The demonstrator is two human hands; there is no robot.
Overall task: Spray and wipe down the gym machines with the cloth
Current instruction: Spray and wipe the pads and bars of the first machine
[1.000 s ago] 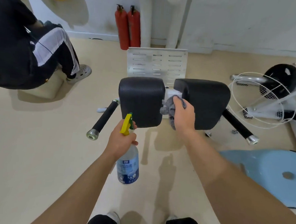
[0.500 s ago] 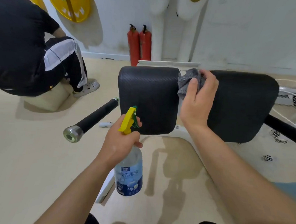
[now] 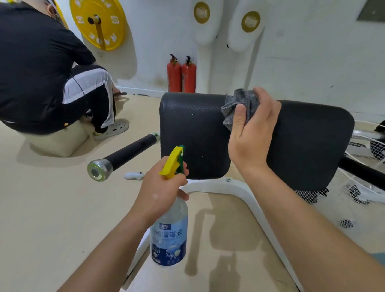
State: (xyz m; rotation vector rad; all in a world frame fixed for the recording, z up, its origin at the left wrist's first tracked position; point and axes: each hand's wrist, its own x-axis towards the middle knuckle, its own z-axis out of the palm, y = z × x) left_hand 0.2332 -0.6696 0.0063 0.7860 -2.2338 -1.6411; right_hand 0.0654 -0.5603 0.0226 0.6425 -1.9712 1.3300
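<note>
Curled tight round a bunched grey cloth (image 3: 240, 103): the fingers (image 3: 265, 98) of the right hand (image 3: 252, 135), thumb pressed on the cloth's front. Held at the top edge of two black pads, over the gap between them, with the left pad (image 3: 194, 132) to one side and the right pad (image 3: 310, 143) to the other; contact with either unclear.

Lower and to the left, wrapped round the neck of a spray bottle (image 3: 170, 238): the fingers (image 3: 182, 171) of the left hand (image 3: 160, 188), just under the yellow trigger (image 3: 171, 161), bottle hanging upright.

Beneath both hands, a white frame (image 3: 225, 187). Farther left, a black handle bar (image 3: 124, 154).
</note>
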